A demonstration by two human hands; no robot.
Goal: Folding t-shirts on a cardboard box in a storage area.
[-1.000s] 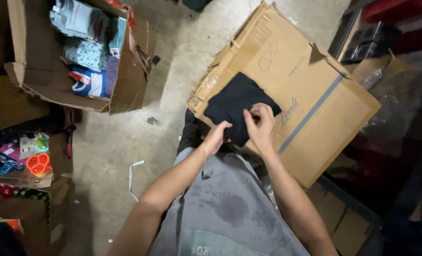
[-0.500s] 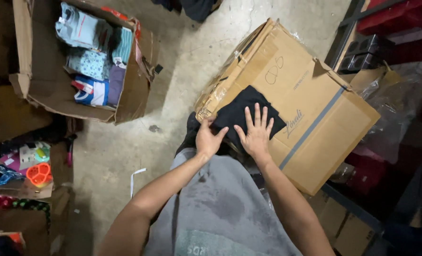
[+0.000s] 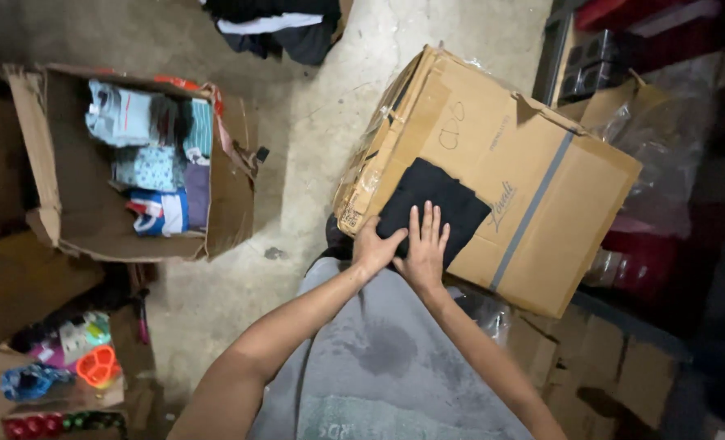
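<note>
A folded black cloth (image 3: 440, 204) lies on top of a closed, taped cardboard box (image 3: 533, 171) in front of me. My right hand (image 3: 424, 248) rests flat on the near part of the cloth, fingers spread and pointing away. My left hand (image 3: 373, 247) presses on the cloth's near left corner at the box's edge, fingers partly curled. Neither hand holds anything up.
An open cardboard box (image 3: 61, 163) at left holds several folded clothes (image 3: 155, 167). Dark clothing (image 3: 277, 24) lies on the concrete floor at the top. Colourful toys (image 3: 94, 363) sit at bottom left. Dark crates and plastic wrap crowd the right side.
A second ago both hands were pinching and folding the cloth. Now they lie flat and press it down. The cloth looks more neatly squared.
</note>
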